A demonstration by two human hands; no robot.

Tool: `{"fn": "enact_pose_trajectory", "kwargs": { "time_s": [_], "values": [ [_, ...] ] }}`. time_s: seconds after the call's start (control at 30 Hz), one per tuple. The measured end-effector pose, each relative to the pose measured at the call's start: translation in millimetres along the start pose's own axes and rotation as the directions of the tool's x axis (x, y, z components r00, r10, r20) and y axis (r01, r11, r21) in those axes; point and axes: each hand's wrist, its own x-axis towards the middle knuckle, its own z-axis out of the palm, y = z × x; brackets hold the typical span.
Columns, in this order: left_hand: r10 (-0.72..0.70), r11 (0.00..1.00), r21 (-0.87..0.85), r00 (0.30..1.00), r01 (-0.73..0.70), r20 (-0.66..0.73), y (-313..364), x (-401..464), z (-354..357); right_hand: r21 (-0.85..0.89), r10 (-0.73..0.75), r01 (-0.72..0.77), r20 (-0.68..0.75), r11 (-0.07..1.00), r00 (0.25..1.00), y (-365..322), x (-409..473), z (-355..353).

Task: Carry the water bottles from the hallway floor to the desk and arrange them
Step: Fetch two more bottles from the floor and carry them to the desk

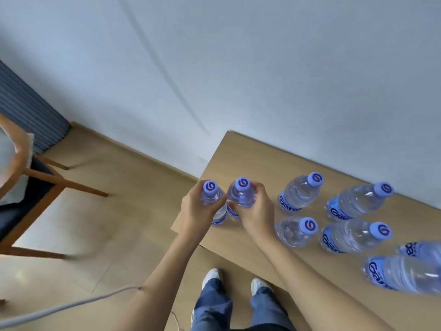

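Both hands, left [199,210] and right [254,211], each grip one clear, water-filled bottle [242,194] (blue-capped) at the desk [250,161] corner.

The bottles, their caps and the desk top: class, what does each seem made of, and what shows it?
Bottles: clear, glossy ribbed plastic; you see through them.
Caps: opaque matte lilac plastic, apparently, with a printed swirl.
Desk top: pale wood-look surface, probably laminate; even, satin.

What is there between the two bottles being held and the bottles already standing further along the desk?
In the head view, only bare desk top and the right hand gripping its bottle; the left hand holds the other. The nearest standing bottle stands apart.
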Motion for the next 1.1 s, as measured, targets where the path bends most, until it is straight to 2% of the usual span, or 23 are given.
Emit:
{"fn": "enact_pose_trajectory", "kwargs": {
  "time_s": [0.23,0.53,0.6,0.7,0.8,0.97,1.1],
  "values": [
    [0.044,0.997,0.056,0.985,-0.054,0.168,-4.3,25.4,-2.4,0.004,-0.014,0.014,-0.122,1.000,0.992,4.3,3.7,3.8],
    [0.074,0.992,0.078,0.971,-0.094,0.228,3.5,22.5,-12.7,-0.026,0.009,-0.011,-0.071,1.000,0.997,2.8,-3.0,3.5],
    [0.143,0.977,0.127,0.965,-0.174,0.221,9.0,20.9,-12.6,-0.027,-0.001,-0.002,-0.077,1.000,0.997,2.6,-11.3,-1.3],
    [0.311,0.922,0.157,0.918,-0.355,0.245,23.1,8.6,-8.6,-0.079,-0.037,0.030,-0.092,0.996,0.995,1.0,-29.4,-12.8],
    [0.413,0.865,0.184,0.871,-0.467,0.266,41.5,-12.5,-1.0,-0.095,-0.086,0.074,-0.132,0.993,0.987,-6.5,-49.1,-27.9],
    [0.494,0.824,0.129,0.810,-0.552,0.316,73.9,-75.4,24.6,-0.002,-0.137,0.140,-0.212,0.990,0.968,-13.0,-103.0,-82.6],
    [0.541,0.798,0.062,0.757,-0.600,0.366,89.0,-151.1,59.3,0.003,-0.177,0.189,-0.327,0.982,0.928,9.5,-169.6,-148.3]
  ]
}}
